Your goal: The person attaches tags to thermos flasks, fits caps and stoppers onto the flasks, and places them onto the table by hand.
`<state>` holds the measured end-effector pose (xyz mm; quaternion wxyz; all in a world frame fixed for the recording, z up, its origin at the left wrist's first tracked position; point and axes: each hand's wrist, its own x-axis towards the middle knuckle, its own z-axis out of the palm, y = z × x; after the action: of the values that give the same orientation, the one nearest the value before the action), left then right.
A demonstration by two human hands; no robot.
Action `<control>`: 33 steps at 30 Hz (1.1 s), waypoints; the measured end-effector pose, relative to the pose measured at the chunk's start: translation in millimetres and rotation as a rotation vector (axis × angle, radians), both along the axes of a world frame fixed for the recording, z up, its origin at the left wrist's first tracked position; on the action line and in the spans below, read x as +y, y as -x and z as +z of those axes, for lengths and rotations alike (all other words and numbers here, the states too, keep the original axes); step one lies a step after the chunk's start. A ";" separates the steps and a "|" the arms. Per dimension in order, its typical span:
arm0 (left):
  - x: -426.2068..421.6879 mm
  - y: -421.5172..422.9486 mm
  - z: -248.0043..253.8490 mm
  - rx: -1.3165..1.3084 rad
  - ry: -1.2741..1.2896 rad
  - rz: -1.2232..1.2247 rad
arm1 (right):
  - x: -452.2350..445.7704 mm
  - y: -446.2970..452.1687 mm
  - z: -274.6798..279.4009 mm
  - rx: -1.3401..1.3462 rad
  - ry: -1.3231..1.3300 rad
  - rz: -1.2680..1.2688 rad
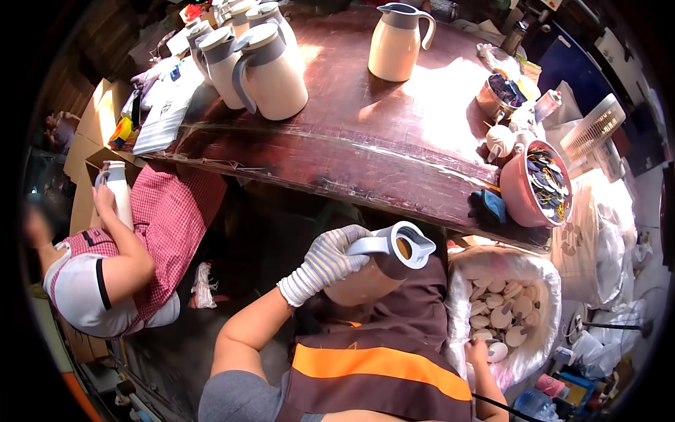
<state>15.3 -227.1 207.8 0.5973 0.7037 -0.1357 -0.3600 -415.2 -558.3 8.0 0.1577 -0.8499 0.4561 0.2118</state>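
Observation:
My left hand point(325, 261), in a striped knit glove, is closed round the handle of a beige jug point(365, 281). The jug rests tilted against my lap; its grey collar and spout face right, and its mouth has no lid. My bare right hand point(478, 351) is at the near left of a plastic-lined box point(455, 309). Many pale round lids point(503, 316) lie loose in it, one of them point(497, 352) right beside my fingers. The fingers are small and partly hidden, so I cannot make out their grip.
Several beige jugs point(281, 84) stand on the dark red table point(337, 133) at left, another jug point(395, 46) farther back. At right are a pink bucket point(517, 190) of small parts and a metal pot point(489, 102). A co-worker in a checked apron point(169, 211) holds a jug point(121, 193).

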 end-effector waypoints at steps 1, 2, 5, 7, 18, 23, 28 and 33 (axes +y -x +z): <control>0.1 0.5 -1.7 -0.033 -0.005 0.001 | -8.9 -3.8 -1.2 -0.204 -0.072 -0.105; -0.3 0.1 -4.1 -0.031 -0.002 0.003 | -13.1 -19.5 9.0 -0.409 -0.144 -0.210; -2.5 8.9 -9.1 -0.007 0.050 0.004 | 6.1 -112.8 88.9 -1.036 -0.413 -0.303; -11.3 14.8 -2.9 0.009 0.084 -0.038 | 39.8 -177.0 148.9 -1.255 -0.432 -0.195; -5.5 33.1 -21.0 -0.245 -0.015 -0.201 | 97.6 -314.6 224.8 -0.949 -0.104 0.999; -2.7 24.2 -17.7 -0.254 -0.009 -0.226 | 97.2 -319.8 211.4 -0.888 -0.376 0.961; 2.2 18.1 -11.1 -0.242 0.011 -0.251 | 101.7 -322.3 211.1 -1.046 -0.252 1.057; -1.7 -1.9 -11.2 -0.190 -0.003 -0.309 | 101.6 -318.8 209.7 -1.049 -0.406 1.114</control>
<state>17.2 -228.8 196.6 0.5183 0.7062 -0.2976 -0.3795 -96.3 -456.7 217.7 0.3749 -0.8966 -0.2179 -0.0898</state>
